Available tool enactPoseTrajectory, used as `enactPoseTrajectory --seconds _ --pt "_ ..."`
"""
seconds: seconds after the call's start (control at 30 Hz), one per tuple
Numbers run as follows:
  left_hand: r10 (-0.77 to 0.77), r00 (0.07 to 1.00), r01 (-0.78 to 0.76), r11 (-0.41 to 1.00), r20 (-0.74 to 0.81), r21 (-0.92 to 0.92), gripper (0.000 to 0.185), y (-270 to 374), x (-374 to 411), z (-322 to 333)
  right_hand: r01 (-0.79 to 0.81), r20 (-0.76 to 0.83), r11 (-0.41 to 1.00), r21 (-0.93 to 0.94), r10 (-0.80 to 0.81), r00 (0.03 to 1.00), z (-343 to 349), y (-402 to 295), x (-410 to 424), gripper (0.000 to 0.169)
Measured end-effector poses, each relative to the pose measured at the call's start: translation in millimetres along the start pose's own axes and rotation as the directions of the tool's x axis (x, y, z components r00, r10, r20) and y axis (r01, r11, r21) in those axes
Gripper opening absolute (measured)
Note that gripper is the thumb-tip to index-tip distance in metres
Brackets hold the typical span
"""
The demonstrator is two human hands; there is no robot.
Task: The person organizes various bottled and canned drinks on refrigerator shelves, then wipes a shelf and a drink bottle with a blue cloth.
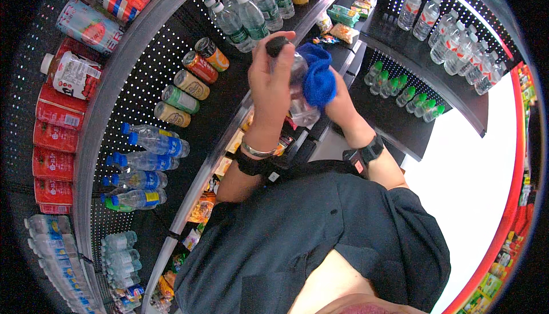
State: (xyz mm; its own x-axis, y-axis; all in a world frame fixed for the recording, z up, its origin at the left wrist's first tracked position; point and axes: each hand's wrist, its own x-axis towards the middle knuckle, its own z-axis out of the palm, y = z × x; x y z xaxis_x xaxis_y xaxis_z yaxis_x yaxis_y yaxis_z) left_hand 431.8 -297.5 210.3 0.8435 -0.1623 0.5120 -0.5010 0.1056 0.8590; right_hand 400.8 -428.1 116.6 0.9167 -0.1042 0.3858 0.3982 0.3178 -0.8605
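Note:
My left hand is closed around the upper part of a clear plastic bottle with a black cap. The bottle is tilted, and its contents cannot be made out. My right hand holds a bunched blue cloth against the bottle's side. Much of that hand is hidden behind the cloth. Each wrist wears a black strap, and a metal bracelet sits on the left one. Beyond my left hand, clear bottles with green labels stand on a dark shelf.
At left, the shelf bears a row of drink cans and blue-capped bottles. A grey shelf edge curves past red cartons. Water bottles and green-capped bottles line the right shelves. Snack packets lie beyond my hands.

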Motion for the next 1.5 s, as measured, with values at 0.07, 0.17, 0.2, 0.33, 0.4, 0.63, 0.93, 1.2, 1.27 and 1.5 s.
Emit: enactPoseTrajectory --seconds 0.07,0.17,0.2,0.33,0.4,0.63,0.93,1.2,1.27,1.5 --pt "0.125 0.992 -0.124 0.983 0.006 0.136 0.027 -6.2 -2.9 6.1 0.163 0.054 0.969 -0.185 -0.156 0.986 9.1 -10.9 1.8 0.059" --pt "0.185 0.981 -0.191 0.971 0.054 0.142 0.029 -0.4 -6.8 3.7 0.212 0.069 0.946 -0.243 -0.201 0.977 22.0 -37.7 5.5 0.064" --pt "0.207 0.976 -0.216 0.965 0.074 0.151 0.029 0.1 -8.0 2.1 0.212 0.054 0.955 -0.209 -0.205 0.977 24.4 -40.6 3.6 0.064" --pt "0.312 0.944 -0.327 0.93 0.105 0.17 0.024 9.6 -11.6 5.6 0.204 -0.058 0.977 -0.06 -0.207 0.977 24.6 -24.7 7.5 0.048" --pt "0.454 0.868 -0.494 0.833 0.201 0.249 0.026 5.5 -10.2 3.3 0.167 -0.104 0.984 0.07 -0.159 0.982 23.0 -19.3 14.1 0.039" --pt "0.538 0.824 -0.564 0.81 0.179 0.163 0.028 9.3 -4.5 0.6 -0.077 -0.137 0.997 -0.017 0.074 0.988 -0.3 30.4 18.3 0.034" --pt "0.692 0.618 -0.77 0.627 0.372 0.114 0.038 5.8 -10.4 8.1 -0.438 0.178 0.686 0.581 0.419 0.891 -17.6 82.7 12.9 0.035" --pt "0.762 0.51 -0.831 0.556 0.399 0.0 0.043 1.7 -10.5 15.9 -0.411 -0.025 0.791 0.453 0.472 0.881 -35.1 88.4 6.0 0.037" --pt "0.742 0.553 -0.804 0.595 0.38 0.008 0.045 7.7 -4.1 16.3 -0.193 -0.158 0.978 -0.081 0.178 0.971 -48.1 95.5 13.0 0.034" --pt "0.674 0.655 -0.751 0.63 0.341 0.197 0.027 78.2 62.7 -16.3 -0.294 -0.102 0.949 0.115 0.306 0.946 -16.4 3.5 16.7 0.029"
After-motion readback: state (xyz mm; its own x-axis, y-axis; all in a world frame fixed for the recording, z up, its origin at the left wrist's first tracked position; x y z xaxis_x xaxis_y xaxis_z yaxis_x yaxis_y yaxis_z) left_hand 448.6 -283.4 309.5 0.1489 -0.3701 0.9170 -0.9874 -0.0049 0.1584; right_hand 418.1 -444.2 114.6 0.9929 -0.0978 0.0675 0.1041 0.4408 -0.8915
